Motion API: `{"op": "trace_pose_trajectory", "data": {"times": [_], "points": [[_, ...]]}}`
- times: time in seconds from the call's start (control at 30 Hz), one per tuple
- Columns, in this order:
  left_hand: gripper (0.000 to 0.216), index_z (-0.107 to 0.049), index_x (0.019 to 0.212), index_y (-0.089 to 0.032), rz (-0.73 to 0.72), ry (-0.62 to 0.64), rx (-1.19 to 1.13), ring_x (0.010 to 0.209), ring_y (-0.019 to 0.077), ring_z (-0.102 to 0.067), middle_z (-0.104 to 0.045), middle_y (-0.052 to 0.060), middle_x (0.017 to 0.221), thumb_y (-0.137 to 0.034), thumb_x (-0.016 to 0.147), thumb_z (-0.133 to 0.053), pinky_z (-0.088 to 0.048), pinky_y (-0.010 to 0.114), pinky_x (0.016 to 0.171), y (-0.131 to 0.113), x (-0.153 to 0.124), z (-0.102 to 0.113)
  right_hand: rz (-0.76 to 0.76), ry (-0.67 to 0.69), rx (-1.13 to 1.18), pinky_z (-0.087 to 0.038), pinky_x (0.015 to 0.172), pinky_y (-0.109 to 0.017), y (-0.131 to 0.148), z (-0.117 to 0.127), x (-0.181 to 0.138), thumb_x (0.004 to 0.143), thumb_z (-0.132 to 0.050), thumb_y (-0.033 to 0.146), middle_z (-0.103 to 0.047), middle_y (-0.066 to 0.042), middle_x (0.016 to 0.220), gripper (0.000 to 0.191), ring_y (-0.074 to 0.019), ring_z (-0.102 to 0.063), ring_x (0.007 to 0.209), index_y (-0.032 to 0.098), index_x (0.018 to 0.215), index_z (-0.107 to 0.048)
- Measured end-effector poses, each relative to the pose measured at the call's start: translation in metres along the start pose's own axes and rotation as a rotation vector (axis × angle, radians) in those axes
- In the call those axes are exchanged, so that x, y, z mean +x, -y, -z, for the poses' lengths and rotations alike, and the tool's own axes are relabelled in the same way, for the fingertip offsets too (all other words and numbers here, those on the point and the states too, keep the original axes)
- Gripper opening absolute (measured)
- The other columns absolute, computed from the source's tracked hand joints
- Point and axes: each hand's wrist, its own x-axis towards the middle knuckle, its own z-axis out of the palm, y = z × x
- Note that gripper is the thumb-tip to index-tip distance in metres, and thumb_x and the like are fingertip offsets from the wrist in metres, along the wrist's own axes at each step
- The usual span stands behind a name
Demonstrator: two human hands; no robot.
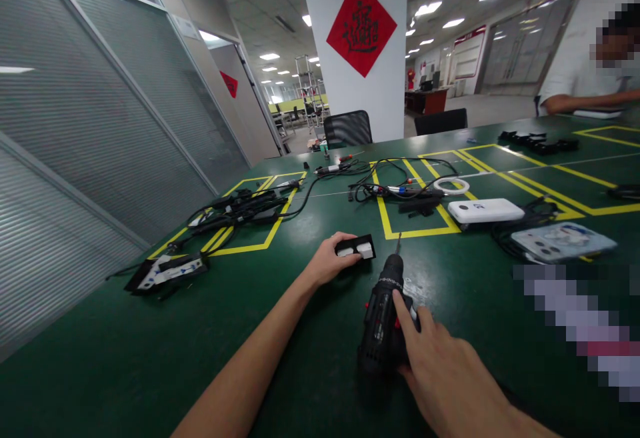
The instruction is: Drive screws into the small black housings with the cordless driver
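Observation:
My left hand [336, 257] is closed on a small black part with white pieces inside it [367, 249], just above or on the green table [280, 358]; which of these I cannot tell. A black cordless drill [381, 321] lies in front of me, its bit pointing away toward the yellow tape. Around its handle is my right hand [430, 351], with the index finger stretched along the body near the chuck. The lower part of the drill's grip is hidden by that hand.
Tangled black cables [240, 211] spread over the left taped area. More cables and a white ring [451, 187] lie ahead. At right are a white power bank [485, 211] and a phone [564, 241]. A black-and-white part [167, 271] lies left. A person [590, 85] sits across the table.

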Motion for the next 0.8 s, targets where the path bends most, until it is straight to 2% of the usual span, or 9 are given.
{"op": "trace_pose_trajectory", "data": {"times": [0.2,0.33,0.4,0.47,0.53,0.6,0.63,0.7,0.8], "points": [[0.055,-0.055,0.114,-0.017,0.031,0.027,-0.016,0.083,0.0195,-0.061,-0.064,0.007,0.101,-0.040,0.066,-0.068,-0.049,0.030,0.072,0.000,-0.001,0.002,0.032,0.027,0.265,-0.054,0.065,-0.043,-0.022,0.007,0.005,0.072,-0.056,0.017,-0.057,-0.016,0.116,0.092,-0.0284,-0.066,0.075,0.025,0.146,-0.002],[0.052,-0.056,0.113,-0.018,0.018,0.028,-0.006,0.085,0.0196,-0.061,-0.063,0.007,0.104,-0.039,0.067,-0.067,-0.048,0.031,0.074,-0.001,-0.001,0.003,0.035,-0.031,0.500,-0.051,0.071,-0.038,-0.040,0.034,0.016,0.073,-0.058,0.024,-0.062,-0.012,0.109,0.086,-0.0271,-0.066,0.084,0.025,0.146,-0.010],[0.052,-0.057,0.114,-0.018,-0.001,0.028,0.003,0.087,0.0199,-0.060,-0.062,0.007,0.106,-0.037,0.067,-0.067,-0.048,0.031,0.077,-0.002,0.000,0.003,0.000,-0.061,0.688,-0.051,0.068,-0.032,-0.046,0.047,0.021,0.075,-0.058,0.026,-0.065,-0.008,0.106,0.083,-0.0236,-0.066,0.085,0.027,0.145,-0.013],[0.051,-0.056,0.115,-0.019,-0.019,0.033,-0.004,0.090,0.0200,-0.059,-0.062,0.006,0.107,-0.035,0.067,-0.068,-0.047,0.032,0.080,-0.003,0.001,0.004,-0.025,-0.150,0.841,-0.051,0.069,-0.030,-0.051,0.053,0.026,0.073,-0.060,0.026,-0.061,-0.008,0.113,0.083,-0.0228,-0.064,0.092,0.027,0.143,-0.016],[0.047,-0.059,0.112,-0.021,-0.052,0.046,-0.013,0.094,0.0201,-0.058,-0.061,0.005,0.108,-0.033,0.067,-0.068,-0.045,0.032,0.084,-0.003,0.001,0.005,-0.027,-0.201,0.953,-0.050,0.072,-0.030,-0.056,0.051,0.028,0.073,-0.060,0.027,-0.060,-0.008,0.114,0.067,-0.0237,-0.061,0.097,0.025,0.134,-0.034],[0.036,-0.065,0.102,-0.022,-0.088,0.060,-0.012,0.099,0.0206,-0.056,-0.059,0.005,0.110,-0.033,0.068,-0.068,-0.043,0.033,0.089,-0.003,0.001,0.006,-0.027,-0.132,1.051,-0.049,0.071,-0.031,-0.062,0.044,0.028,0.077,-0.055,0.030,-0.065,-0.007,0.100,0.033,-0.0234,-0.062,0.093,0.024,0.109,-0.056],[0.031,-0.068,0.097,-0.022,-0.096,0.064,-0.005,0.101,0.0209,-0.056,-0.058,0.005,0.112,-0.033,0.068,-0.068,-0.042,0.034,0.090,-0.002,0.001,0.006,-0.030,-0.074,1.094,-0.049,0.070,-0.031,-0.064,0.041,0.027,0.080,-0.051,0.032,-0.066,-0.006,0.090,0.020,-0.0224,-0.063,0.085,0.024,0.097,-0.060],[0.025,-0.070,0.090,-0.021,-0.089,0.068,0.002,0.102,0.0215,-0.055,-0.056,0.006,0.114,-0.035,0.069,-0.068,-0.040,0.035,0.092,-0.002,0.002,0.007,-0.046,0.015,1.148,-0.048,0.066,-0.033,-0.070,0.038,0.024,0.085,-0.045,0.035,-0.064,-0.004,0.073,0.019,-0.0204,-0.061,0.070,0.025,0.089,-0.061],[0.025,-0.070,0.090,-0.021,-0.076,0.067,0.000,0.102,0.0219,-0.055,-0.056,0.006,0.113,-0.035,0.069,-0.068,-0.039,0.035,0.093,-0.001,0.002,0.007,-0.101,0.044,1.116,-0.048,0.060,-0.033,-0.073,0.042,0.016,0.084,-0.046,0.040,-0.062,-0.002,0.064,0.024,-0.0196,-0.058,0.059,0.030,0.101,-0.060]]}}
